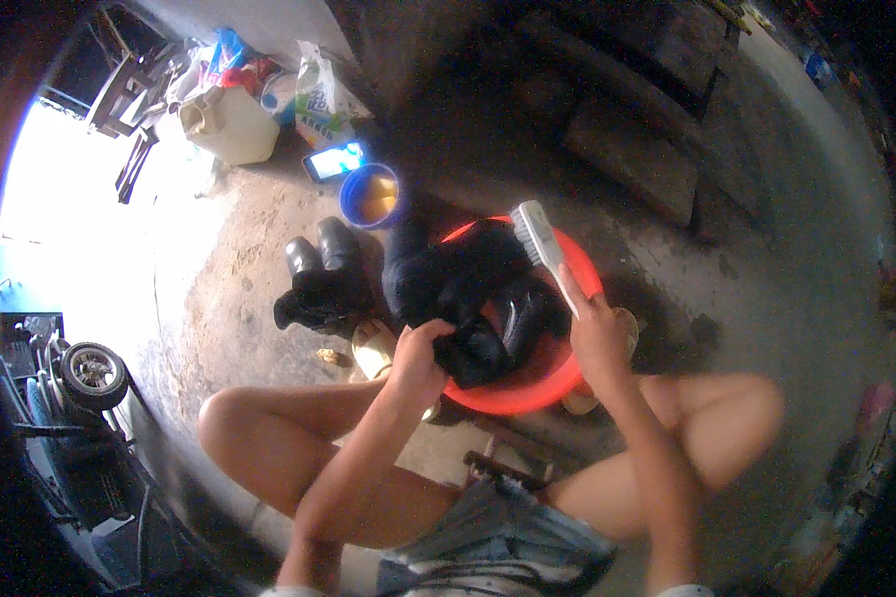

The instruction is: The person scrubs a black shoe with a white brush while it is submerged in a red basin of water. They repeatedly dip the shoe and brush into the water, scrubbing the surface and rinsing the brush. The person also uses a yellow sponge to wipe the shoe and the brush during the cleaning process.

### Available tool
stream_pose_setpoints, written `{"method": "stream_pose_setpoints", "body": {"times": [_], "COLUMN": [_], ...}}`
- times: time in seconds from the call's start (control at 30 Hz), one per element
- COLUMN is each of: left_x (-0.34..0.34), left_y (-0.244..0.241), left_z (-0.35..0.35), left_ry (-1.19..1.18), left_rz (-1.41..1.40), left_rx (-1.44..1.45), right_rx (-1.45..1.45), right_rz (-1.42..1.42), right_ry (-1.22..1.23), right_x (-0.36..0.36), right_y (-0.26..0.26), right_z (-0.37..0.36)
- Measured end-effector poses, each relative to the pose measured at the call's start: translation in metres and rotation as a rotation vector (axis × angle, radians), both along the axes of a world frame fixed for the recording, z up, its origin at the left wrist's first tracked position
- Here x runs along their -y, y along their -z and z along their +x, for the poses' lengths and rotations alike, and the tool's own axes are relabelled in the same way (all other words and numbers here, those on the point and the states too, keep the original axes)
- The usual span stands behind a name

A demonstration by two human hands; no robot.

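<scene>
Between my knees stands a red plastic basin [519, 401], with black boots lying in and over it. My left hand [420, 360] grips the edge of a black boot [418, 280] at the basin's near left side; its far part reaches past the left rim. Another shiny black boot [526, 317] lies inside the basin. In my right hand [599, 339] is a white-handled scrubbing brush [541, 239], raised over the basin's right side, its grey bristles facing left. The brush is apart from the boots. Dark folds hide where one boot ends and the other begins.
A pair of black boots [321, 280] lies on the concrete floor to the left. Beyond are a blue tub [371, 195] with yellowish contents, a lit phone [336, 160], a plastic bag [321, 104] and a white jerrycan [231, 127]. A wheeled vehicle [93, 375] stands far left.
</scene>
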State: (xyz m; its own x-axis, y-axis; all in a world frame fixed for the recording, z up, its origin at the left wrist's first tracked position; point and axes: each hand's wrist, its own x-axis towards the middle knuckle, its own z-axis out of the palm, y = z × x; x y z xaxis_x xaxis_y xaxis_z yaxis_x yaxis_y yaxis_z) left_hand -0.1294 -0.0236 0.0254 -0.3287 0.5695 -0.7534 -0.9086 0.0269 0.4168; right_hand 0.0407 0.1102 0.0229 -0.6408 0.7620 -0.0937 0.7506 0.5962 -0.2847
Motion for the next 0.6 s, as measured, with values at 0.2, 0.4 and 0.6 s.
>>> {"method": "stream_pose_setpoints", "body": {"times": [0.2,0.4,0.6], "left_x": [-0.004,-0.009,-0.009], "left_y": [0.015,0.019,0.009], "left_z": [0.011,0.018,0.019], "left_ry": [0.092,0.173,0.13], "left_rz": [-0.146,-0.136,-0.17], "left_rx": [-0.222,-0.292,-0.322], "right_rx": [-0.107,-0.172,-0.141], "right_rz": [-0.127,-0.213,-0.191], "right_ry": [-0.187,-0.307,-0.116], "right_x": [0.034,0.055,0.023], "right_y": [-0.018,-0.036,-0.014], "right_z": [-0.013,-0.02,-0.012]}}
